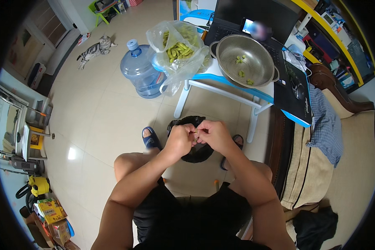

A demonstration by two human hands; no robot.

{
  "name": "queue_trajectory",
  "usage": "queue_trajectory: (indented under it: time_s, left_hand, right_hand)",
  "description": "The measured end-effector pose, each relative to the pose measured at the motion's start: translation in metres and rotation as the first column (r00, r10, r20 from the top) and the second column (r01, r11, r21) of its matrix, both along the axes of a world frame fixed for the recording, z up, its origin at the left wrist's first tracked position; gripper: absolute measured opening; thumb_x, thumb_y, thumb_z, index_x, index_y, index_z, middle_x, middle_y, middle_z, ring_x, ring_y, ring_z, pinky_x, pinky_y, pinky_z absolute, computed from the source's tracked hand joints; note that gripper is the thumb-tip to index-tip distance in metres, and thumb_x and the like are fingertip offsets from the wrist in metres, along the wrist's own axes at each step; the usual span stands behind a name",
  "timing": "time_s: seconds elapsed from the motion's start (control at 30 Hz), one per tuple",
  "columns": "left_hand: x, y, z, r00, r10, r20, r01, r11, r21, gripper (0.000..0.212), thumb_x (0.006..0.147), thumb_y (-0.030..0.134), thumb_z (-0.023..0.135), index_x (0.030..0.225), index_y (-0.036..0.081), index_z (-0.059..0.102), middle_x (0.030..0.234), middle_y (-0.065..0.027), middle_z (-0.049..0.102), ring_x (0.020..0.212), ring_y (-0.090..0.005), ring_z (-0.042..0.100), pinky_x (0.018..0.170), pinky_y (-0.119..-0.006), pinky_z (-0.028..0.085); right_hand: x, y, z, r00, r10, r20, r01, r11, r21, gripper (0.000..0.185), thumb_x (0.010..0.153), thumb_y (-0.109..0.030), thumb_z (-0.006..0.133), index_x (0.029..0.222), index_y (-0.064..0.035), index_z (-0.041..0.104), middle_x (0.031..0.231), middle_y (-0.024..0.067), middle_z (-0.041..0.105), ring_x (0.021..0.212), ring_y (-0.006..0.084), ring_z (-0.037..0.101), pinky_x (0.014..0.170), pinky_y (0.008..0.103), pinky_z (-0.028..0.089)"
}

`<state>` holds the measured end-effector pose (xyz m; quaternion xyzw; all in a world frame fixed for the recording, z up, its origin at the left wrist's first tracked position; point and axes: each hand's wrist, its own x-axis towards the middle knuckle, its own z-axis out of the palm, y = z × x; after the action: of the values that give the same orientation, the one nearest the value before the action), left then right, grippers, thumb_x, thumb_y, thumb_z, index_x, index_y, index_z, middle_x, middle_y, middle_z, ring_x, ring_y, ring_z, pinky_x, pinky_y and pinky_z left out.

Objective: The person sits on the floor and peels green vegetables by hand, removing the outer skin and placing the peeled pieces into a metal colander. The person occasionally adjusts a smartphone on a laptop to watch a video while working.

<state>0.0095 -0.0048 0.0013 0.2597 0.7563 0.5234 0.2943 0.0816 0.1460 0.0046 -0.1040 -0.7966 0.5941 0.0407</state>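
Observation:
My left hand point(180, 139) and my right hand point(214, 135) meet fingertip to fingertip over a bin lined with a black plastic bag point(197, 157). Between the fingertips is a small green piece, apparently a soybean pod point(196, 140), mostly hidden by the fingers. Ahead on the small desk stands a perforated metal colander point(259, 59) with several shelled green beans point(241, 73) in it. To its left, a clear plastic bag point(162, 39) lies open, full of green soybean pods point(180, 51).
A large blue water bottle point(137, 70) stands on the floor left of the desk point(231, 82). Behind the colander are a laptop point(220, 31) and a lit phone point(247, 26); a mouse point(298, 91) lies at right. A cat point(95, 51) lies farther off. A sofa point(353, 150) is at right.

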Motion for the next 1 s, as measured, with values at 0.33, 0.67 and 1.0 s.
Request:
queue_trajectory:
  time_s: [0.33, 0.67, 1.0]
  left_hand:
    - [-0.015, 0.009, -0.035, 0.983, 0.061, 0.173, -0.061, 0.998, -0.003, 0.009, 0.091, 0.0, 0.059, 0.083, -0.003, 0.062, 0.072, -0.0049, 0.064, 0.062, -0.0102, 0.062, 0.058, -0.025, 0.052]
    - [-0.016, 0.003, -0.011, 0.953, 0.182, 0.241, -0.186, 0.983, -0.008, 0.009, 0.091, -0.001, 0.059, 0.083, -0.005, 0.062, 0.072, -0.0074, 0.065, 0.062, -0.0115, 0.062, 0.058, -0.026, 0.053]
    - [0.042, -0.025, -0.006, 0.956, 0.242, 0.169, -0.245, 0.97, -0.001, 0.01, 0.09, -0.003, 0.058, 0.081, -0.005, 0.063, 0.071, -0.0077, 0.065, 0.062, -0.0112, 0.062, 0.057, -0.025, 0.054]
  right_hand:
    - [-0.022, 0.018, -0.014, 0.985, 0.121, 0.126, -0.106, 0.987, -0.121, 0.009, 0.09, 0.0, 0.058, 0.084, 0.0042, 0.064, 0.075, 0.0075, 0.069, 0.067, 0.0129, 0.067, 0.059, 0.0267, 0.056]
    - [-0.041, 0.019, -0.004, 0.96, 0.242, 0.137, -0.221, 0.964, -0.15, 0.008, 0.091, 0.001, 0.058, 0.087, 0.0044, 0.064, 0.074, 0.0068, 0.067, 0.065, 0.0129, 0.066, 0.057, 0.0267, 0.055]
    - [0.001, -0.01, -0.007, 0.949, 0.297, 0.103, -0.285, 0.951, -0.12, 0.008, 0.085, -0.001, 0.062, 0.08, 0.0046, 0.063, 0.067, 0.008, 0.065, 0.059, 0.0123, 0.065, 0.054, 0.0267, 0.054]
